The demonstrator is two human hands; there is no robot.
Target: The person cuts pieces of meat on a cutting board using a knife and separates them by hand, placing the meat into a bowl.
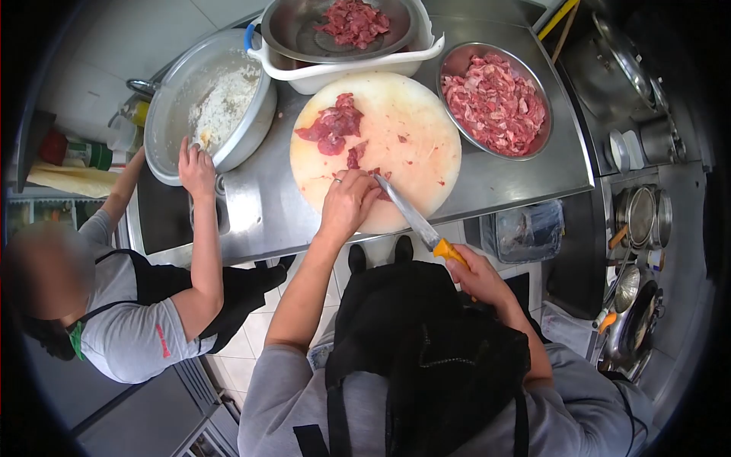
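My right hand (481, 276) is closed round the yellow handle of a long knife (411, 215). The blade slants up and left over a round white cutting board (419, 99), its tip beside my left hand. With fingers bent, my left hand (349, 202) presses on small pieces of raw meat (383, 183) near the board's front, partly hiding them. A larger lump of raw meat (333, 128) lies at the board's upper left, with scraps scattered about. To the right of the board stands a steel bowl (545, 122) full of cut meat (495, 100).
A steel bowl (278, 30) of meat rests on a white tub (304, 76) behind the board. At left, a co-worker's hand (196, 169) touches a large basin (263, 114) holding white, flour-like stuff. Pots and pans (640, 320) line the right side.
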